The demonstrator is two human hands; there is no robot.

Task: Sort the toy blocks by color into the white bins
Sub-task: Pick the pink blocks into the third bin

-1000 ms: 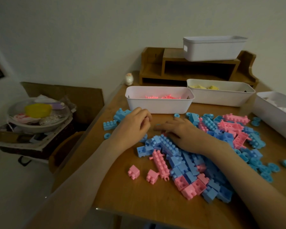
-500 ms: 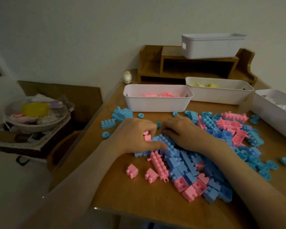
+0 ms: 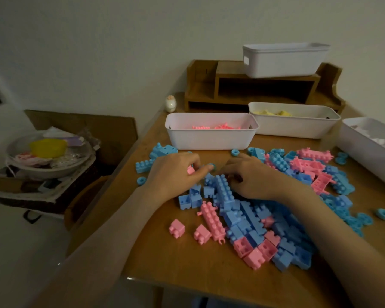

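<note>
Left hand [image 3: 176, 174] fingers curled, pinched small pink block [image 3: 190, 170]. Right hand [image 3: 253, 177] at its 3 o'clock, fingers curled into block pile [image 3: 249, 218]; grip unclear.

You face a plain pale wall [image 3: 120, 52] in dim light. The wooden table [image 3: 182, 258] fills your 12 to 5 o'clock, with a wooden desk shelf [image 3: 209, 90] against the wall at 1 o'clock. At 9 o'clock a cardboard box [image 3: 111, 134] stands behind a cluttered bowl [image 3: 53, 167], with pale floor [image 3: 20, 252] below.
</note>
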